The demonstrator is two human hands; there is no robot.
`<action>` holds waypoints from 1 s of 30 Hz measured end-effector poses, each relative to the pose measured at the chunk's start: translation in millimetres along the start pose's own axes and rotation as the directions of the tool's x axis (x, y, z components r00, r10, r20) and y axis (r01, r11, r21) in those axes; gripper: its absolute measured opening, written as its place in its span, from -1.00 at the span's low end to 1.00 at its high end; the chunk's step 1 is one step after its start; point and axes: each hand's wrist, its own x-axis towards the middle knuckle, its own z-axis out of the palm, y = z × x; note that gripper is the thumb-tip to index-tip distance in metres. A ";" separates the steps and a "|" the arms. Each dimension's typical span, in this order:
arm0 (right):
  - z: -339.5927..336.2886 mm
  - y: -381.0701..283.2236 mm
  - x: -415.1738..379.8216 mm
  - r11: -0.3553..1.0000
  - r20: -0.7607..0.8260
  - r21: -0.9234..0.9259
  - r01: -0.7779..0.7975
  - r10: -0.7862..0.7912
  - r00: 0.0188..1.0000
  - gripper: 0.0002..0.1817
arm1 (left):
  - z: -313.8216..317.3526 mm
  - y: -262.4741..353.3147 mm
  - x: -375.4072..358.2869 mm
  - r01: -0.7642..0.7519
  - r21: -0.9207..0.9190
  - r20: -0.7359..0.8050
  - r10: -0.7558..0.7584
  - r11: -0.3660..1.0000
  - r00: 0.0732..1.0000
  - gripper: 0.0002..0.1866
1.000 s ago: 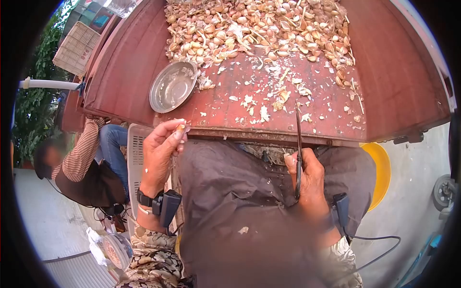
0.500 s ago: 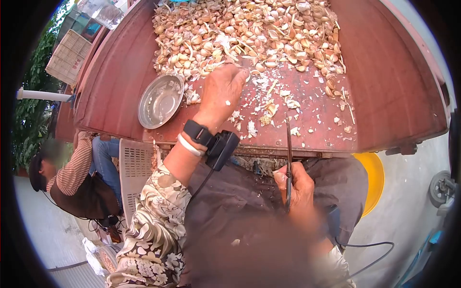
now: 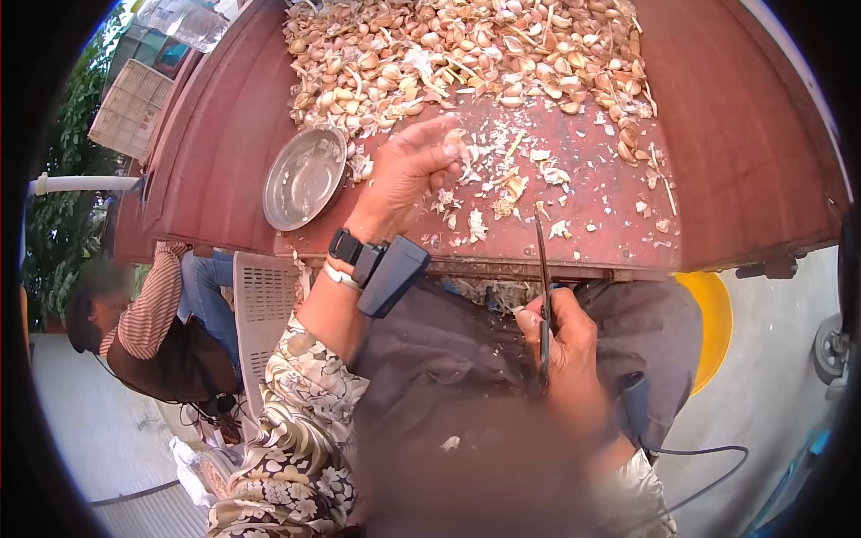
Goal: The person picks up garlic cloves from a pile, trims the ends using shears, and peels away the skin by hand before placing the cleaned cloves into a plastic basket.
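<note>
In my left hand (image 3: 404, 175), between thumb and fingers, is a pale garlic clove (image 3: 456, 140), partly covered by the fingertips. This hand is over the red tabletop (image 3: 583, 229), just below a heap of unpeeled garlic cloves (image 3: 466, 45). My right hand (image 3: 569, 336) is closed round the handle of a narrow dark knife (image 3: 542, 251), its blade seen nearly edge-on and pointing up over the table's near edge. White and tan garlic skins (image 3: 511, 186) lie scattered between the hands. Left of my left hand sits a metal bowl (image 3: 306, 178) with small bits in it.
Raised red side panels (image 3: 744, 134) flank the table. A perforated plastic crate (image 3: 265, 305) stands at the near left, where another person (image 3: 161, 341) sits. The yellow tub (image 3: 710, 327) is at my lower right. A cable (image 3: 704, 450) trails by my right wrist.
My left hand has drawn back from the heap's edge and turned, so the clove between its fingers shows. My right hand still holds the knife. The whole view has shifted slightly.
</note>
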 end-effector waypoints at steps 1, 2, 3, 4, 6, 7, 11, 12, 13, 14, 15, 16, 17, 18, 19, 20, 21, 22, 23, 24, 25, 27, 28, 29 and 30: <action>1.5 -2.9 0.2 1.000 -0.007 0.023 0.004 -0.004 1.000 -0.56 | -0.6 2.4 -9.4 0.016 -0.094 0.028 -0.013 0.995 1.000 -0.70; 3.0 -5.8 0.3 0.999 -0.014 0.044 0.007 -0.007 1.000 -0.56 | 0.0 4.0 -18.3 0.034 -0.187 0.058 -0.023 0.982 0.998 -0.71; 4.5 -8.2 0.2 0.998 -0.020 0.065 0.009 -0.008 1.000 -0.57 | 0.2 4.5 -26.0 0.055 -0.278 0.089 -0.031 0.959 0.996 -0.72; 5.9 -8.3 0.0 0.998 -0.030 0.067 0.003 -0.001 1.000 -0.57 | -1.5 1.5 -31.9 0.082 -0.326 0.125 -0.043 0.942 0.991 -0.74; 9.3 -5.1 -1.9 1.000 -0.042 0.003 0.029 -0.028 0.999 -0.56 | 5.4 1.3 -50.2 0.051 -0.378 0.134 0.000 0.924 0.991 -0.75; 10.5 -5.8 -2.3 0.999 -0.050 -0.030 0.041 -0.042 0.998 -0.56 | 9.6 1.2 -58.8 0.038 -0.404 0.140 0.021 0.914 0.990 -0.75; 15.3 -10.4 -5.0 0.942 -0.070 -0.236 0.240 -0.263 0.962 -0.53 | 21.0 -2.8 -91.7 -0.005 -0.424 0.088 0.047 0.905 0.995 -0.77; 14.0 -8.8 -5.5 0.946 -0.061 -0.215 0.242 -0.261 0.963 -0.54 | 17.1 5.4 -109.8 -0.022 -0.367 0.050 0.043 0.930 0.998 -0.77; 10.3 -9.3 -7.1 0.972 -0.072 -0.152 0.181 -0.193 0.978 -0.55 | 5.3 14.1 -128.7 -0.067 -0.229 -0.013 0.066 0.971 0.998 -0.78; 6.7 -10.1 -9.2 0.990 -0.085 -0.083 0.118 -0.125 0.989 -0.56 | -11.8 22.2 -146.8 -0.103 -0.078 -0.067 0.097 0.992 0.993 -0.79; 4.5 -10.7 -10.4 0.999 -0.094 -0.008 0.051 -0.051 0.994 -0.57 | -31.9 28.5 -165.6 -0.033 0.233 -0.210 0.083 0.972 0.974 -0.78; 2.9 -11.2 -9.6 0.999 -0.099 0.013 0.050 -0.048 0.994 -0.58 | -51.7 34.1 -184.5 0.084 0.508 -0.347 0.115 0.857 0.931 -0.77; 1.4 -12.0 -8.5 0.998 -0.103 0.031 0.047 -0.044 0.994 -0.59 | -74.1 34.8 -204.6 0.182 0.890 -0.315 0.273 0.419 0.909 -0.75; 0.5 -12.1 -8.2 0.998 -0.104 0.045 0.045 -0.040 0.994 -0.60 | -84.3 33.6 -214.2 0.275 0.948 -0.197 0.388 -0.157 0.900 -0.73; 1.6 -11.8 -8.8 0.997 -0.090 0.011 0.076 -0.075 0.993 -0.59 | -87.3 28.4 -213.0 0.206 0.979 -0.192 0.398 0.009 0.897 -0.73; 3.9 -11.4 -8.4 0.993 -0.076 -0.023 0.113 -0.114 0.991 -0.59 | -82.6 28.3 -205.0 0.126 0.977 -0.188 0.413 0.173 0.891 -0.72; 5.1 -9.7 -7.8 0.987 -0.061 -0.060 0.149 -0.152 0.986 -0.59 | -74.6 28.9 -194.0 0.038 0.942 -0.187 0.428 0.333 0.884 -0.72; 6.1 -5.9 -7.6 0.987 -0.031 -0.057 0.149 -0.150 0.988 -0.59 | -60.7 24.3 -175.4 -0.037 0.834 -0.211 0.380 0.550 0.900 -0.74; 5.4 -5.9 -7.8 0.988 -0.028 -0.053 0.144 -0.145 0.989 -0.59 | -40.0 25.5 -152.9 -0.070 0.806 -0.182 0.358 0.588 0.916 -0.75; 4.3 -5.9 -7.7 0.989 -0.030 -0.049 0.137 -0.139 0.990 -0.59 | -20.8 24.5 -127.4 -0.104 0.773 -0.147 0.337 0.625 0.930 -0.76; 3.2 -5.2 -7.6 0.991 -0.037 -0.045 0.127 -0.128 0.991 -0.58 | -5.0 19.9 -100.0 -0.197 0.777 -0.069 0.391 0.598 0.918 -0.76; 1.0 -2.3 -7.4 0.996 -0.030 -0.019 0.092 -0.093 0.995 -0.58 | 12.5 1.0 -39.3 -0.301 0.867 0.072 0.497 0.397 0.864 -0.77; 0.4 -1.3 -6.8 0.997 -0.029 -0.004 0.076 -0.076 0.997 -0.58 | 18.0 -8.7 -13.3 -0.328 0.896 0.131 0.528 0.300 0.839 -0.78; 0.3 -0.7 -6.8 0.996 -0.038 -0.008 0.086 -0.087 0.996 -0.58 | 22.8 -12.4 2.8 -0.257 0.925 0.103 0.469 0.278 0.877 -0.79; 0.4 -0.5 -6.8 0.995 -0.045 -0.012 0.099 -0.099 0.994 -0.57 | 27.2 -14.4 15.6 -0.184 0.951 0.068 0.412 0.249 0.908 -0.79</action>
